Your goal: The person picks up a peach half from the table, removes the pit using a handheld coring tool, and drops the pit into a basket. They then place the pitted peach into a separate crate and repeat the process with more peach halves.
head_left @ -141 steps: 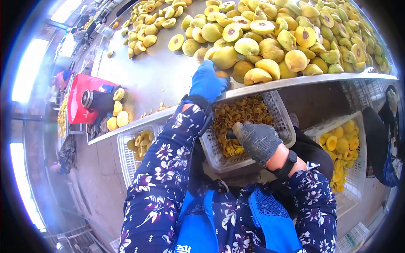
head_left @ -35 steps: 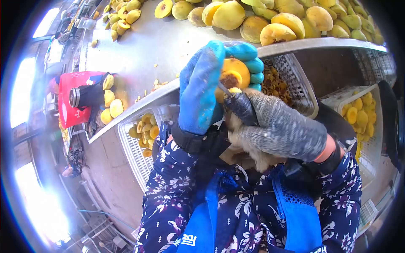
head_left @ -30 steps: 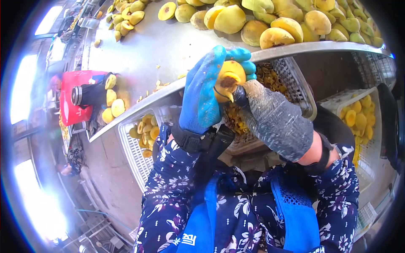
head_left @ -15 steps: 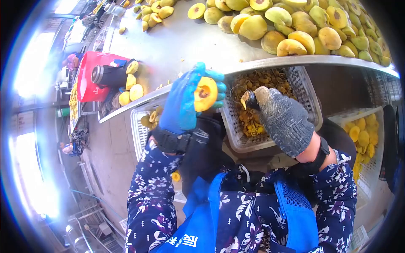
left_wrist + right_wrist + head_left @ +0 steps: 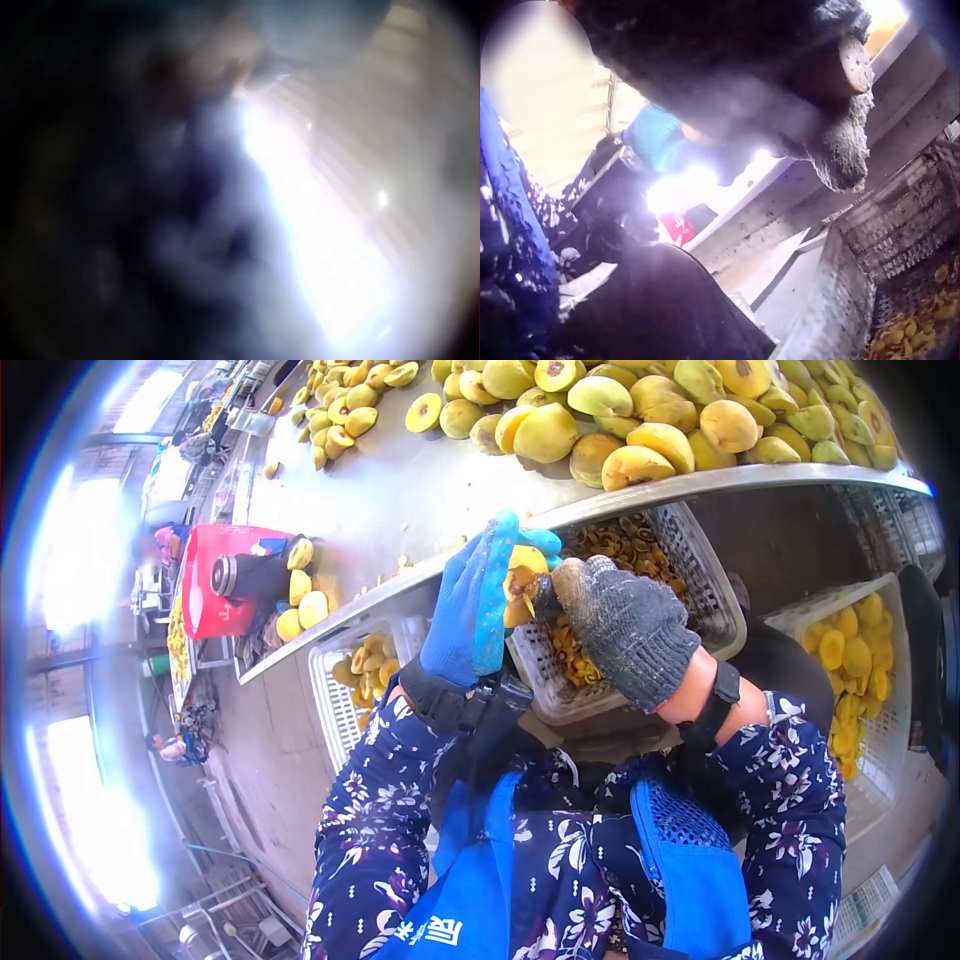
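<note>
In the head view my blue-gloved left hand (image 5: pixel 468 600) holds a yellow peach half (image 5: pixel 524 568), its palm and thumb on the near side and fingers behind. My grey-gloved right hand (image 5: pixel 635 625) grips a small coring tool (image 5: pixel 547 600) with a dark-wrapped handle. The tool's tip is at the brown centre of the peach, hidden from sight. In the right wrist view the wooden butt of the tool (image 5: pixel 855 64) sticks out of the grey glove (image 5: pixel 844 150). The left wrist view is blurred and washed out by glare.
A crate of brown and yellow scraps (image 5: pixel 738 625) stands below the hands. Crates of yellow halves stand left (image 5: pixel 335 710) and right (image 5: pixel 885 765). The metal table (image 5: pixel 400 500) bears a peach pile (image 5: pixel 640 435), a red bag (image 5: pixel 205 605) and a black flask (image 5: pixel 250 577).
Half a second ago the tool was over the scrap crate with a scrap on its tip; now it is back at the peach half. Much earlier, my left hand was on the table by the pile.
</note>
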The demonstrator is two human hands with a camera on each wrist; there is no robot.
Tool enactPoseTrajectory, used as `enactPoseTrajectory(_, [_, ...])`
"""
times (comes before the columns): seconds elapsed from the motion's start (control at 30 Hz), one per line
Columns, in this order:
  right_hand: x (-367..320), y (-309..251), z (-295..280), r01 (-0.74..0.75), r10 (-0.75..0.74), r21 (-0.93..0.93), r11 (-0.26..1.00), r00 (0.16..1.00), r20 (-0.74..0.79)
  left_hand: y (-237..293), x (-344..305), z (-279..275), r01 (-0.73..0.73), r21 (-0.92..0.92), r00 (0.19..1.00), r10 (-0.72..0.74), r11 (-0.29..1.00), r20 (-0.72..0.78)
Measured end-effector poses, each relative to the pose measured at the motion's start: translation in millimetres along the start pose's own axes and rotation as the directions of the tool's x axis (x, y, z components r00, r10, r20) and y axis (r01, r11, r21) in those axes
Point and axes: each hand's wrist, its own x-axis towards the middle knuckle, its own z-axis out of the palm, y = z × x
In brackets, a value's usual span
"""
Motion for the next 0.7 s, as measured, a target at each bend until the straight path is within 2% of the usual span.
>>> enactPoseTrajectory(0.1, [1.9,1.3,4.2,-0.042,0.043,-0.055,0.998,0.999,0.03,0.7,-0.5,-1.7,0.047,0.082,0.998,-0.051,0.996,0.042])
enactPoseTrajectory(0.17, [2.1,4.5,7.4,-0.007,0.009,-0.086,0.996,1.0,0.013,-2.5,-4.5,-0.8,0.187,0.016,0.982,-0.186,0.982,-0.035])
enactPoseTrajectory(0.3, [4.0,3.2,8.0,-0.018,0.017,-0.079,0.997,1.0,-0.01,-3.8,-4.3,-5.5,0.269,0.003,0.963,-0.269,0.963,-0.033])
enactPoseTrajectory(0.37, [6.0,3.0,7.6,0.021,-0.026,-0.117,0.993,0.999,-0.039,7.2,-0.9,-5.1,0.427,-0.101,0.903,-0.429,0.899,-0.008])
enactPoseTrajectory(0.4, [6.9,2.7,6.2,0.026,-0.031,-0.115,0.993,0.999,-0.04,3.9,-2.8,-13.2,0.424,-0.099,0.904,-0.428,0.9,-0.013])
enactPoseTrajectory(0.43, [6.7,2.7,5.0,0.009,-0.015,-0.14,0.99,0.999,-0.04,-2.5,-7.7,-27.2,0.323,0.104,0.946,-0.321,0.941,-0.031])
enactPoseTrajectory(0.47, [6.2,2.4,4.8,-0.005,-0.001,-0.166,0.986,0.999,-0.039,-4.9,-13.4,-42.7,0.209,0.303,0.977,-0.211,0.93,-0.027])
enactPoseTrajectory(0.5, [6.2,4.1,5.1,0.005,-0.012,-0.168,0.986,0.999,-0.04,5.6,-17.4,-55.4,0.408,0.256,0.912,-0.381,0.876,-0.15])
enactPoseTrajectory(0.53, [4.4,8.7,6.1,0.003,-0.008,-0.211,0.978,1.0,-0.023,7.6,-32.1,-78.7,0.167,0.531,0.985,-0.163,0.831,-0.055])
enactPoseTrajectory(0.57, [2.1,13.8,5.8,-0.006,0.004,-0.255,0.967,1.0,-0.008,9.3,-51.4,-106.3,-0.098,0.733,0.994,0.029,0.673,0.106])
enactPoseTrajectory(0.6, [-1.6,20.0,5.7,-0.008,0.004,-0.265,0.964,1.0,-0.018,18.1,-67.5,-135.6,-0.156,0.909,0.983,-0.029,0.387,0.182])
enactPoseTrajectory(0.63, [-5.6,26.0,5.8,-0.018,0.031,-0.281,0.96,0.999,0.041,27.7,-81.0,-157.9,-0.225,0.973,0.968,-0.101,0.057,0.229])
enactPoseTrajectory(0.67, [-8.1,29.2,4.3,-0.027,0.059,-0.296,0.955,0.993,0.101,44.6,-90.4,-159.8,-0.238,0.957,0.94,-0.287,-0.166,0.184])
enactPoseTrajectory(0.7, [-8.2,28.1,-0.3,-0.053,0.079,-0.29,0.956,0.994,0.076,52.1,-94.5,-162.7,0.099,0.99,0.943,-0.308,-0.096,-0.124])
